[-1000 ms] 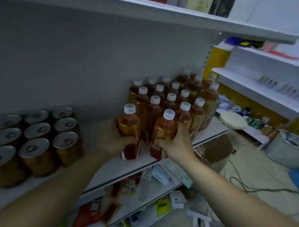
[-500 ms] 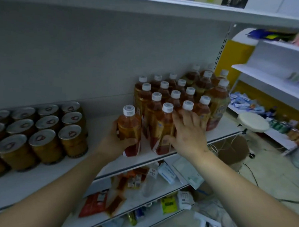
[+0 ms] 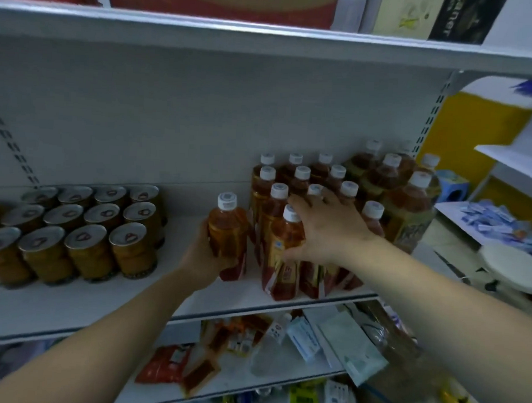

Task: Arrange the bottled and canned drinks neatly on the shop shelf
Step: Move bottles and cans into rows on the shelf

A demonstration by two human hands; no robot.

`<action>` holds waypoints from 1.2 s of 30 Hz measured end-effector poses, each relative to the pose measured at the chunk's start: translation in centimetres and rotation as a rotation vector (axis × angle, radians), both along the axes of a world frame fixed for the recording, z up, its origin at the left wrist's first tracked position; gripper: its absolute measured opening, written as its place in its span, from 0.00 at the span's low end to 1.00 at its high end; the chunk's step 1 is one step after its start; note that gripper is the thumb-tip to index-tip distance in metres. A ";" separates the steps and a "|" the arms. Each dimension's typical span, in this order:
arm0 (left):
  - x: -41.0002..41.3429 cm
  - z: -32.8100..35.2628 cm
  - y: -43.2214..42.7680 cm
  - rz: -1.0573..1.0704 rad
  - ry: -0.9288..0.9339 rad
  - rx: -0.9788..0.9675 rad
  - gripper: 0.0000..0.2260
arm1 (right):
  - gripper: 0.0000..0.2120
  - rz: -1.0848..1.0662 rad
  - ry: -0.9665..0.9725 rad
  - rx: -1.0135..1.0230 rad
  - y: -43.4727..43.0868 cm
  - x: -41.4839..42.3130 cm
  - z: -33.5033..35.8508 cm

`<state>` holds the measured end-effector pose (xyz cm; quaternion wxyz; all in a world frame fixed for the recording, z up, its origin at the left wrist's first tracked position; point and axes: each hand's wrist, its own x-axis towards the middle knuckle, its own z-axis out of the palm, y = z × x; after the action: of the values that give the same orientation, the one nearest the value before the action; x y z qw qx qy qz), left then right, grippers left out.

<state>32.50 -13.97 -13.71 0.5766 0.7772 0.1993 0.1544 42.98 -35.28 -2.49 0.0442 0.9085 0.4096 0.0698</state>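
Note:
On the white shelf (image 3: 80,303) my left hand (image 3: 199,259) grips a single amber tea bottle (image 3: 227,230) with a white cap, standing a little apart to the left of the bottle group. My right hand (image 3: 326,231) lies over the front bottles of that group (image 3: 293,184), fingers spread across their caps and thumb against the front bottle (image 3: 283,257). Larger amber bottles (image 3: 408,204) stand at the group's right end. Several gold cans (image 3: 87,224) with silver lids sit in rows on the shelf's left part.
A bare stretch of shelf lies between the cans and the held bottle. The upper shelf (image 3: 265,40) carries cartons. The lower shelf (image 3: 282,363) holds loose packets and small boxes. A white round stool (image 3: 512,267) stands at the right, in front of another shelving unit.
My right hand has let go of the front bottle's side and moved up onto the bottle caps. My left hand keeps hold of the single bottle. The camera has tilted upward and left.

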 end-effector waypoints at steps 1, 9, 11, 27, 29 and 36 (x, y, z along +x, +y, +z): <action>0.1 0.0 0.1 0.014 0.004 0.013 0.41 | 0.49 0.031 0.008 0.008 0.0 0.3 0.0; 4.6 0.3 1.4 0.109 -0.025 0.131 0.40 | 0.50 0.115 -0.014 0.019 -0.6 1.5 -0.5; 6.0 0.3 1.8 0.119 -0.011 0.148 0.40 | 0.50 0.119 -0.011 0.013 -0.5 1.4 -0.6; 11.9 1.4 4.4 0.063 0.135 0.292 0.38 | 0.49 0.134 0.027 0.080 0.0 1.0 -0.7; 10.9 2.7 3.7 -0.030 0.156 0.323 0.41 | 0.49 0.139 0.033 0.078 0.0 1.0 -0.7; 4.6 4.1 2.0 0.015 0.459 0.400 0.39 | 0.49 0.127 0.112 0.052 -0.2 0.9 0.2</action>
<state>37.09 -11.93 -9.66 0.3509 0.8883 0.2959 0.0151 43.90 -35.48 -2.27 -0.0072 0.8839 0.4664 0.0323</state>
